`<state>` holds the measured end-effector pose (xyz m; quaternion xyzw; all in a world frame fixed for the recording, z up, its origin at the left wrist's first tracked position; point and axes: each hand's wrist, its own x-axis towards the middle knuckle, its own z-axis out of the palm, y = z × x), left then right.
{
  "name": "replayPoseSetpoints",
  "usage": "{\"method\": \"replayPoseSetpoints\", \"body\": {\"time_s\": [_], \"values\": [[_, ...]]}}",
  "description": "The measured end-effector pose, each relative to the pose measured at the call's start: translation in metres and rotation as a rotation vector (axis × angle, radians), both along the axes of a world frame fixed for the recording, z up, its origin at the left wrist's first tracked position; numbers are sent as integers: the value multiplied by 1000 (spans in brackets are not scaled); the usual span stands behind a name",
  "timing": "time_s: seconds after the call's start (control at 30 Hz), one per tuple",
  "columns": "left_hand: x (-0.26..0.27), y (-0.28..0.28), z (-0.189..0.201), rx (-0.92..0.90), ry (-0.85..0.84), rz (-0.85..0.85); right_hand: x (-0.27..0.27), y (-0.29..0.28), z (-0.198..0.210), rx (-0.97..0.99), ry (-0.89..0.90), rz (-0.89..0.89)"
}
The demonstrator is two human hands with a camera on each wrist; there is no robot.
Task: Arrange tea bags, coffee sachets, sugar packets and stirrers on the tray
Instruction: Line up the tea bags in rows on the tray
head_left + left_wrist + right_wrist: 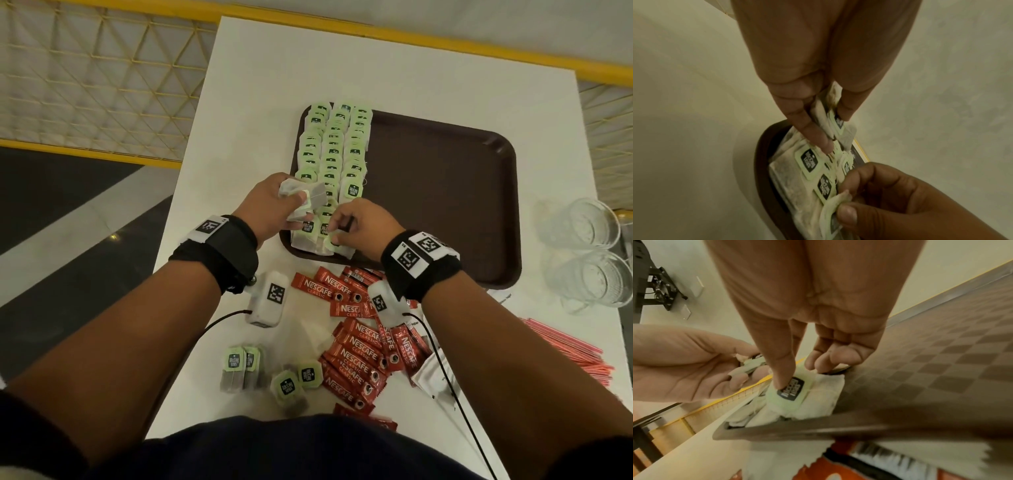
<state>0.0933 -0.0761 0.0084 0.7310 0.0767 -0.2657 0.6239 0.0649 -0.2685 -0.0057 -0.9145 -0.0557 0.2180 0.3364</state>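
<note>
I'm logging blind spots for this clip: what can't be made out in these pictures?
- How many tea bags the left hand holds: its fingers cover the bunch in every view.
- Print on the white packets, head view: too small, partly under the right forearm.
- Coffee sachets, right wrist view: blurred, cut by the bottom edge.
- Stirrers: run off the right edge.
- Tray near right corner: hidden by the wristband.

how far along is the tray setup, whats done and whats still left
Done: three rows of tea bags fill the left side of the tray. In hand: the left hand holds a small bunch of tea bags while the right hand sets one at the near end. Left: loose tea bags, coffee sachets, stirrers lie on the table; sugar barely visible.
</note>
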Motion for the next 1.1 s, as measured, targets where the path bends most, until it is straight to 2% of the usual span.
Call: {"method": "replayPoseSetpoints", "body": {"time_s": [0.33,0.53,0.67,0.87,0.97,1.03,1.1], "values": [[-5,6,5,-7,17,14,7,-31,4,112,0,-249],[-9,8,1,-18,48,27,24,-26,-9,196,48,-470],[-9,9,2,-12,48,30,33,-20,-15,197,31,-532],[-8,10,2,41,-14,-13,37,-19,-23,86,-35,-513],[-8,9,3,69,-56,-52,36,-18,-14,31,-155,-488],[-7,7,2,100,-83,-74,34,-14,0,54,-206,-390],[-6,3,1,144,-109,-98,31,-8,14,55,-159,-193]]}}
